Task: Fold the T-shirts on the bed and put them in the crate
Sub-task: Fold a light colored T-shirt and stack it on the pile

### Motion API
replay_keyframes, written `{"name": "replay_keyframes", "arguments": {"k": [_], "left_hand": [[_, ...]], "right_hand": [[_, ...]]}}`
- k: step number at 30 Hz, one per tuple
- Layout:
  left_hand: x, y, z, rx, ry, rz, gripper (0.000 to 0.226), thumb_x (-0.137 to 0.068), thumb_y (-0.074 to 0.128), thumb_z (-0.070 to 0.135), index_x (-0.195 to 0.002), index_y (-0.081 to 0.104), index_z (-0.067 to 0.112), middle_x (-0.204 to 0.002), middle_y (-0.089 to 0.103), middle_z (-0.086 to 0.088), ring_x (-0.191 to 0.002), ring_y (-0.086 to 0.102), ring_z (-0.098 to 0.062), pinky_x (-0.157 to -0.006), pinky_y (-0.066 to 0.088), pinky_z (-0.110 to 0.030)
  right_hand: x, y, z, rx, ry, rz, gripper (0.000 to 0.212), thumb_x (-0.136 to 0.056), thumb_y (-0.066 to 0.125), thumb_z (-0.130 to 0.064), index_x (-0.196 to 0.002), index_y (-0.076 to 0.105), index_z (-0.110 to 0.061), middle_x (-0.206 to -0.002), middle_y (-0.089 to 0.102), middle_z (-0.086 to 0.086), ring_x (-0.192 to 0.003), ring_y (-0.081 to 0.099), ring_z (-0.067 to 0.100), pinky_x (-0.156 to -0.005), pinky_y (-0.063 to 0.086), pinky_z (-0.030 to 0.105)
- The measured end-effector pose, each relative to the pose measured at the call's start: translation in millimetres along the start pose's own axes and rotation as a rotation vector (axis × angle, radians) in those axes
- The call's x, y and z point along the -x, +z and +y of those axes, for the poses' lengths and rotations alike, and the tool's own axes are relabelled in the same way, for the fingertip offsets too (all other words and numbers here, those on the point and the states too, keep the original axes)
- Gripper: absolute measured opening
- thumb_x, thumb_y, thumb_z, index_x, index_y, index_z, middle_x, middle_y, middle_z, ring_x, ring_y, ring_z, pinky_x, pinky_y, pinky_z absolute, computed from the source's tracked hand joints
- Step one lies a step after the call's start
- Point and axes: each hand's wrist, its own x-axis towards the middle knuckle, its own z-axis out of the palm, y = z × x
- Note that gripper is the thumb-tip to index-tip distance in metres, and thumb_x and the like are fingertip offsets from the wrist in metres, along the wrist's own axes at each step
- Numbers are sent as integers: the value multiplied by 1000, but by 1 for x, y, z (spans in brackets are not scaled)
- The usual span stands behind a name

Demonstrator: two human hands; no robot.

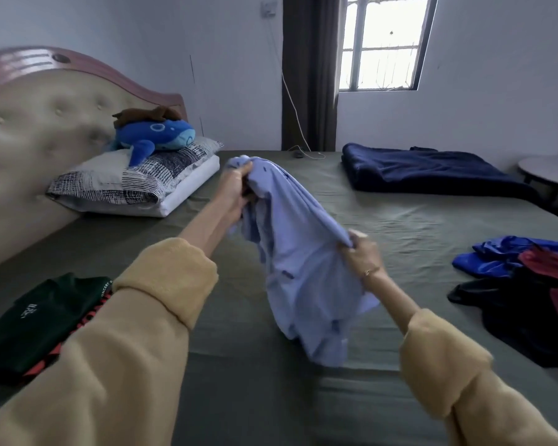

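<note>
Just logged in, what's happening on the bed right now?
A person holds a light blue shirt up over the bed, left hand gripping its far end, right hand its near edge. It isn't folded yet. Folded dark shirts lie at left; an unfolded pile waits at right. No crate is in view.

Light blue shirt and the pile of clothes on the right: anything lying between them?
No. In the head view only bare green sheet separates the light blue shirt from the pile.

pale blue t-shirt (303, 252) was thin matt cloth, bed sheet (400, 226) matt wrinkled fabric, sleeves (136, 333) fleecy, headboard (29, 123) tufted with glossy trim.
</note>
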Motion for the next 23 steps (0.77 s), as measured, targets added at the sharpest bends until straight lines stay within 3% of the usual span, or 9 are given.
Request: {"name": "replay_keyframes", "arguments": {"k": [3,6,10,13,14,17,19,21,23], "left_hand": [[-12,-12,19,3,55,84,22,-99,42,15,-84,58,11,-73,64,0,-63,59,-8,-50,50,-17],[-23,-31,8,-151,23,243,16,-93,51,17,-100,62,8,-89,65,-6,-61,57,-10,-46,46,-18],[-4,-70,-41,-515,-370,193,24,-91,49,23,-69,45,15,-59,50,-4,-49,47,-14,-41,35,-17],[11,-109,-91,-812,-596,125,23,-91,48,15,-68,44,13,-66,45,-4,-56,42,-14,-41,37,-20],[11,-121,-106,-906,-580,117,23,-90,48,10,-68,43,13,-68,45,-4,-57,41,-14,-42,38,-19],[17,-142,-139,-1115,-464,115,15,-84,61,7,-98,54,8,-98,56,-11,-86,56,-25,-75,48,-29],[19,-154,-154,-1372,-368,95,58,-76,67,17,-129,45,6,-129,50,-15,-118,49,-31,-98,41,-35],[26,-160,-164,-1633,-261,54,82,-71,68,27,-140,29,8,-141,34,-18,-131,33,-34,-105,34,-37],[33,-165,-168,-1663,-329,49,97,-75,72,33,-146,11,9,-145,18,-22,-135,24,-37,-105,34,-40]], "right_hand": [[-32,-38,-21,-62,-73,131,24,-77,52,-37,-74,52,-14,-74,53,12,-77,50,22,-69,35,38],[-51,-48,-25,191,-47,158,18,-86,60,-32,-95,57,-17,-92,62,11,-102,56,30,-87,34,40],[-40,-16,11,540,83,-6,41,-84,60,-21,-124,48,-20,-129,49,9,-128,37,25,-109,21,46],[-14,20,55,554,157,-224,41,-83,61,-17,-122,50,-21,-130,49,6,-128,39,24,-107,30,42],[-5,28,67,557,153,-339,38,-83,59,-16,-120,51,-21,-128,51,4,-126,43,23,-104,35,37],[23,48,83,602,74,-660,45,-79,66,-23,-121,52,-22,-118,52,3,-117,50,23,-95,41,28],[33,56,85,605,58,-741,58,-70,75,-30,-122,49,-29,-113,42,1,-118,46,24,-99,40,37],[40,56,84,606,48,-799,61,-67,78,-37,-119,45,-35,-116,36,-2,-121,43,24,-102,37,46],[44,55,85,716,1,-856,60,-67,76,-43,-118,47,-33,-128,35,-2,-125,39,24,-103,32,48]]}}
